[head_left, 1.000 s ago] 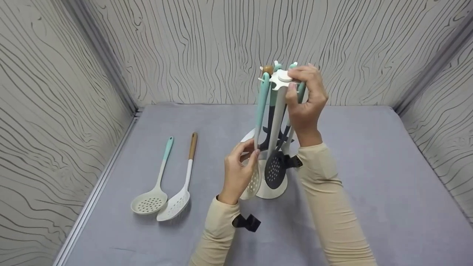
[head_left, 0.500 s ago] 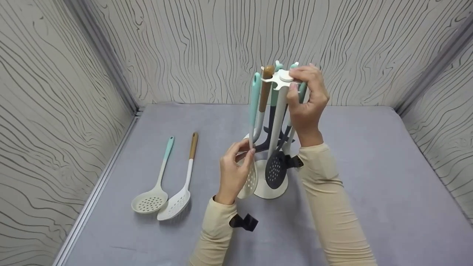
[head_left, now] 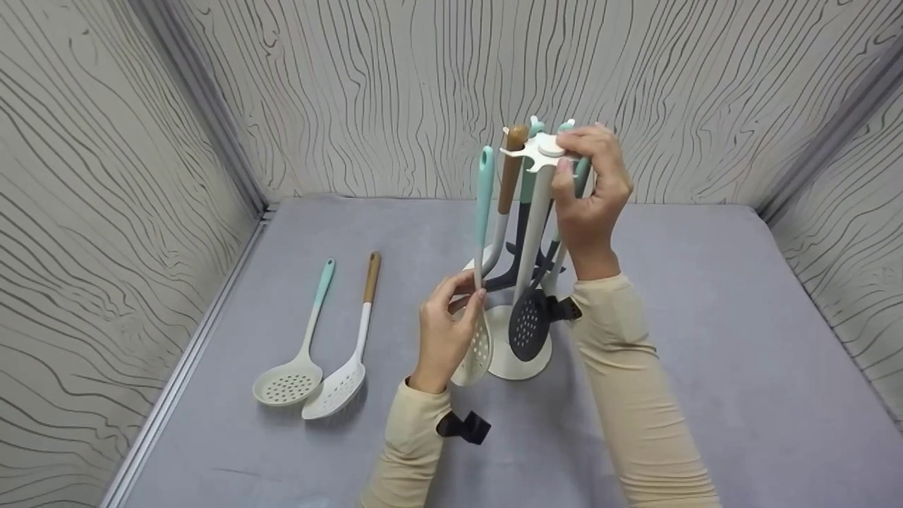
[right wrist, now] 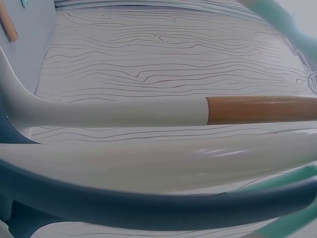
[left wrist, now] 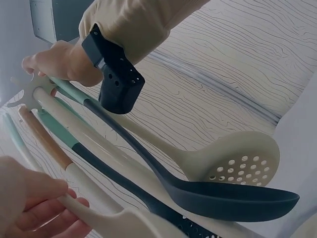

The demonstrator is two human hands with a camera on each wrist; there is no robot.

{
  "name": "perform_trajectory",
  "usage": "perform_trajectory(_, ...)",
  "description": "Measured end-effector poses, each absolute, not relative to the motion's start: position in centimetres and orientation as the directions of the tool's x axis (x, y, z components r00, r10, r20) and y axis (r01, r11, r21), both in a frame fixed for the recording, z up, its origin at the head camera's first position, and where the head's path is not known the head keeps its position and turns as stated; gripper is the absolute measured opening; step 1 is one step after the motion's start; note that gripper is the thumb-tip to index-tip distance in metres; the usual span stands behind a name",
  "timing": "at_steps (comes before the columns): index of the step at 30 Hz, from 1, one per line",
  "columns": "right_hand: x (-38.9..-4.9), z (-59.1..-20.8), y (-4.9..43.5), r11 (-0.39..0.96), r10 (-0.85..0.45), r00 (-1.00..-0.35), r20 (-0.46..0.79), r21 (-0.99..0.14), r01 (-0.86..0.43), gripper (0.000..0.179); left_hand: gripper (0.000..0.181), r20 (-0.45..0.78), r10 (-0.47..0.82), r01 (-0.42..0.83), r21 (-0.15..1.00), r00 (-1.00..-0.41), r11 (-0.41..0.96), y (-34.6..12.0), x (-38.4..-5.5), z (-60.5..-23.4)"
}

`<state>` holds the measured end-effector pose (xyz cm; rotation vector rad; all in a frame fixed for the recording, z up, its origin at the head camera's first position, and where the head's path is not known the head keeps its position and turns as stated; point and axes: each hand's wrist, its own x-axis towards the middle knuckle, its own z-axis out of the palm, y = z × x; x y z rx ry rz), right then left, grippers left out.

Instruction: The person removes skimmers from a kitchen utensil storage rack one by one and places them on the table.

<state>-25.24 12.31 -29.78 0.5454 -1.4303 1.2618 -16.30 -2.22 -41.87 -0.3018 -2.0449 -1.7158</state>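
My left hand (head_left: 446, 331) pinches the pale shaft of a mint-handled skimmer (head_left: 485, 190) between thumb and fingers. That skimmer stands upright, its looped top apart from the white hook at its right and its holed head hanging beside the palm. My right hand (head_left: 595, 201) grips the top hub of a white utensil stand (head_left: 534, 233). Still hanging on the stand are a dark skimmer (head_left: 529, 328), a wooden-handled utensil (head_left: 509, 176) and several mint-handled ones. In the left wrist view, a dark ladle-like utensil (left wrist: 233, 201) and a beige skimmer (left wrist: 242, 158) hang below the right hand.
On the grey cloth at the left lie another mint-handled skimmer (head_left: 289, 386) and a white slotted turner (head_left: 338, 388) with a wooden handle, their heads overlapping. Wood-patterned panels (head_left: 395, 92) rise at the back and both sides.
My left hand has drawn the skimmer leftward off its hook and slightly down, uncovering the wooden handle behind it. My right hand keeps its grip on the stand's top.
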Motion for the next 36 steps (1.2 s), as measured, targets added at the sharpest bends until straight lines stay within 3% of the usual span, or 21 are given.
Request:
perform_trajectory(14,-25.3,-29.9,12.3,0.305,0.307,-0.302,0.903,-0.394,-0.867,0.026,0.022,0.444,-0.131,0.412,0.886,-0.886,0.212,-2.6,-16.0,-43.5)
perform_trajectory(23,-25.3,-30.0,12.3,0.366,0.3,-0.256,0.919,-0.359,-0.858,0.024,0.022,0.429,-0.113,0.402,0.893,-0.896,0.203,-2.6,-15.8,-44.2)
perform_trajectory(36,-24.9,-29.8,12.5,0.381,0.283,-0.31,0.908,-0.403,-0.832,0.022,0.023,0.398,-0.119,0.371,0.907,-0.91,0.196,-2.9,-15.3,-45.0)
